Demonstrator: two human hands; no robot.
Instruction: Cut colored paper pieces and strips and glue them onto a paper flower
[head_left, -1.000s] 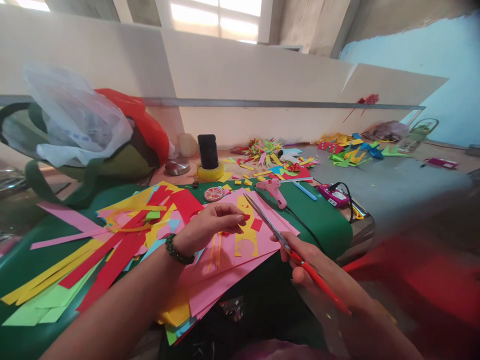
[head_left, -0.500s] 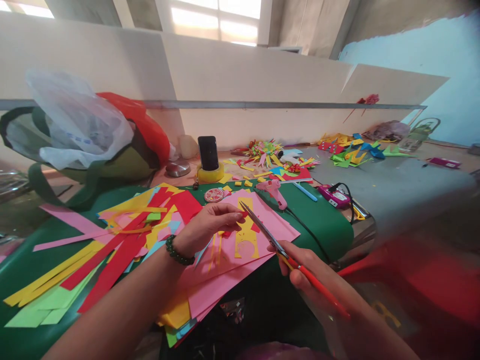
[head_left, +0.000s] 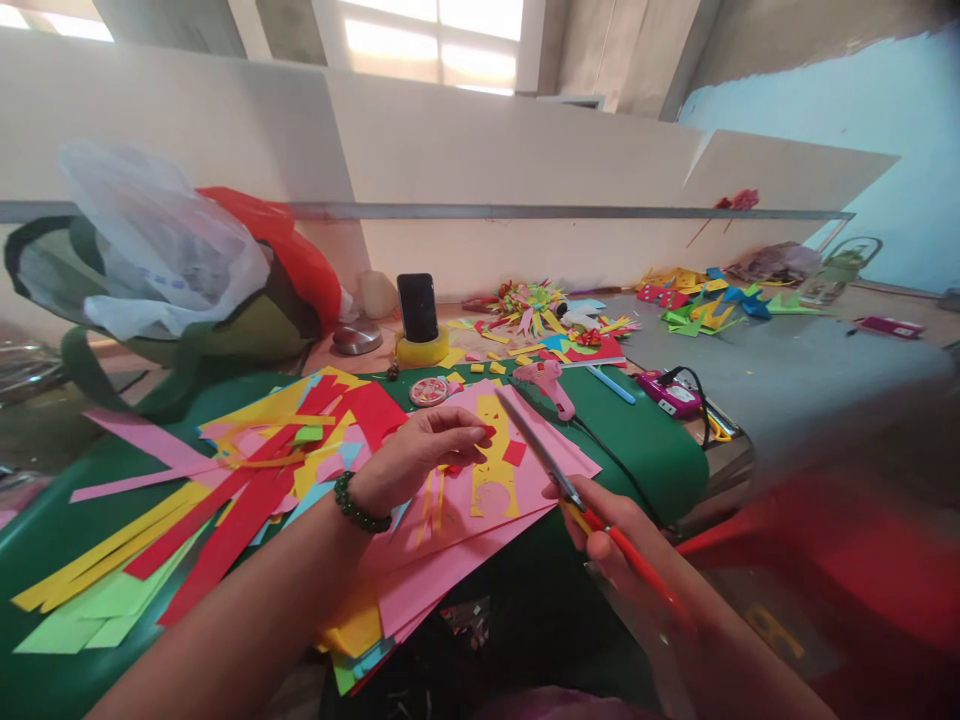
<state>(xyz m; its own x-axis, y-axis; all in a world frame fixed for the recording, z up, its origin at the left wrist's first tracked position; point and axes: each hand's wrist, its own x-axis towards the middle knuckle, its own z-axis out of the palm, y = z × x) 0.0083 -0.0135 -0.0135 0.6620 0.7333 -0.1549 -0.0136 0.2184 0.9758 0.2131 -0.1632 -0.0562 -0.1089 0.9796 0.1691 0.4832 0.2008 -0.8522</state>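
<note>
My left hand pinches a small red paper piece between thumb and fingertips, over a stack of pink paper sheets. In my right hand is a pair of scissors with orange-red handles, slightly blurred. The blades look closed and point up and away, to the right of the red piece and apart from it. On the pink stack beneath lies a yellow paper strip with a round cut-out. Beside it rests a red paper square, with other small scraps around.
Coloured paper strips spread across the green surface on the left. A pink glue gun with a black cord lies beyond the stack. Behind stand a phone on a yellow tape roll and a bag at far left.
The scissors have moved right and slightly down, away from the red piece in my left hand. My left hand has stayed nearly in place.
</note>
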